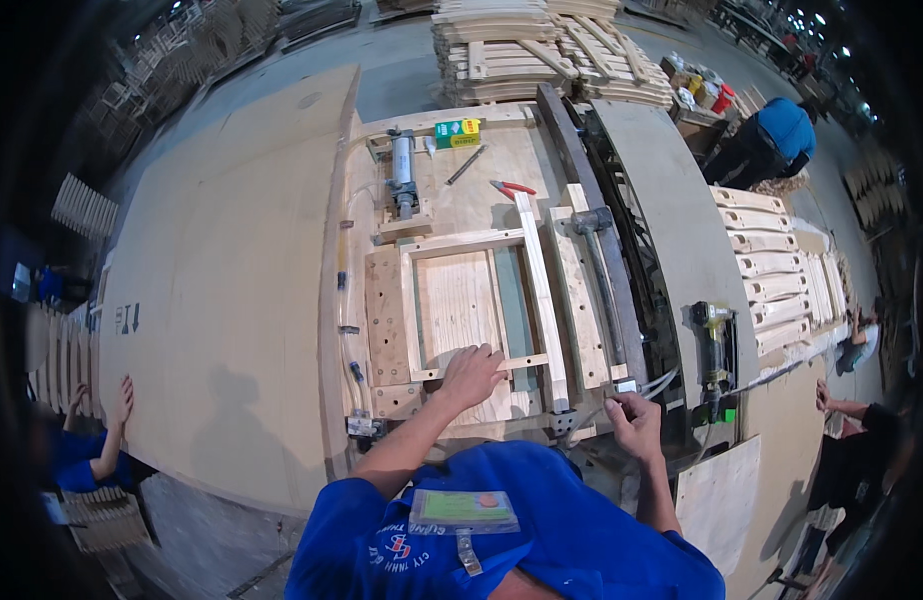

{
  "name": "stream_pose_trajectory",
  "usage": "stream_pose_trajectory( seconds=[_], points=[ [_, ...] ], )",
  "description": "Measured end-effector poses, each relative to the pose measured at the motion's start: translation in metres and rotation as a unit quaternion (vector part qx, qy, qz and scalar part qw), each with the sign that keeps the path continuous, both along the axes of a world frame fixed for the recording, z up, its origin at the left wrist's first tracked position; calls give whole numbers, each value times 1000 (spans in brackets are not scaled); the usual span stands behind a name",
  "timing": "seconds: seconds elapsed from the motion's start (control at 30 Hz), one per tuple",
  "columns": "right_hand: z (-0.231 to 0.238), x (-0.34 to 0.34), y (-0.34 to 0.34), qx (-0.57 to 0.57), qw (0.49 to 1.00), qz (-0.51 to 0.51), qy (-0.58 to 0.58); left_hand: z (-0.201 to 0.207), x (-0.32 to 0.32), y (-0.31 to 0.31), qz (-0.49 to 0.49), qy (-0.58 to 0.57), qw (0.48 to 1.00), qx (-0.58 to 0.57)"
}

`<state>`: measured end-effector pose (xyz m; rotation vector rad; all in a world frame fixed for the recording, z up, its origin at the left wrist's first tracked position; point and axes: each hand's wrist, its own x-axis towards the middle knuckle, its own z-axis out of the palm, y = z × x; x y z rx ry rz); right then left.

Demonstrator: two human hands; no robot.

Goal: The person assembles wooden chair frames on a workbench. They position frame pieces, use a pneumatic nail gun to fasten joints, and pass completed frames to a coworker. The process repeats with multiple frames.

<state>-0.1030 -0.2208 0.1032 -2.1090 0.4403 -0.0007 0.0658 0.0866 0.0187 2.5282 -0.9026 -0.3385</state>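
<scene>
A rectangular wooden frame [415,310] lies in the jig on the workbench. My left hand [472,375] rests on its near rail, fingers stretched out over the wood. Along the frame's right side a longer pale wooden bar [542,300] stands slightly slanted. My right hand [637,425] is curled beside a small metal valve [625,386] with hoses, at the near right of the jig. Thumb and forefinger pinch together there; what lies between them is too small to make out.
A pneumatic cylinder [403,170], a green-yellow box [458,133] and red-handled pliers [512,188] are at the bench's far side. A hammer [594,225] lies on the right, a nail gun [715,345] beyond it. Stacked wooden parts [772,255] and co-workers surround the bench.
</scene>
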Motion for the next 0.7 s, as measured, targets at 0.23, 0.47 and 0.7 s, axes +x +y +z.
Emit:
stream_pose_trajectory(
  seconds=[0.23,0.47,0.7],
  points=[
    [-6,33,10,24,994,-72,-81,6,13,4,-57,58,996,23],
    [-81,130,46,-42,999,-1,19,7,12,-4,-57,68,996,14],
    [-117,194,75,-16,994,102,30,0,1,14,-49,14,999,-6]
  ],
)
